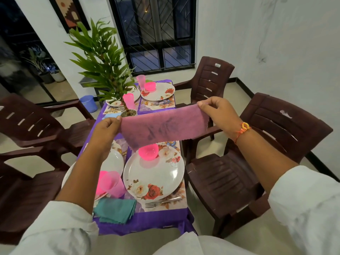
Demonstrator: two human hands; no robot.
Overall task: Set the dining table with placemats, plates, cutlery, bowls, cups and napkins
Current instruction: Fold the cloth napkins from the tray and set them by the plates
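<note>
- Two hands on one pink napkin, mid-frame, held in the air above the tabletop.
- left hand pinches its upper left corner, and right hand pinches its upper right corner. Both are grasping, with the cloth stretched between them.
- Handling: thin, soft, light cloth. It sags in the middle and the lower edge hangs loose (dark smudges on it, pattern or dirt, can't tell). It has no stiffness, so it probably won't keep a shape unless folded and laid flat. Not fragile, not slippery.
- Where to hold: corners or edges, as now; bring corner to corner to fold.
- Likely spot: lower centre of frame, beside the plate carrying the pink bowl. The fork lies just below the plate. A teal napkin lies folded at lower left.
- Risk: the hanging edge looks close above the bowl and could snag it when lowered.
</note>
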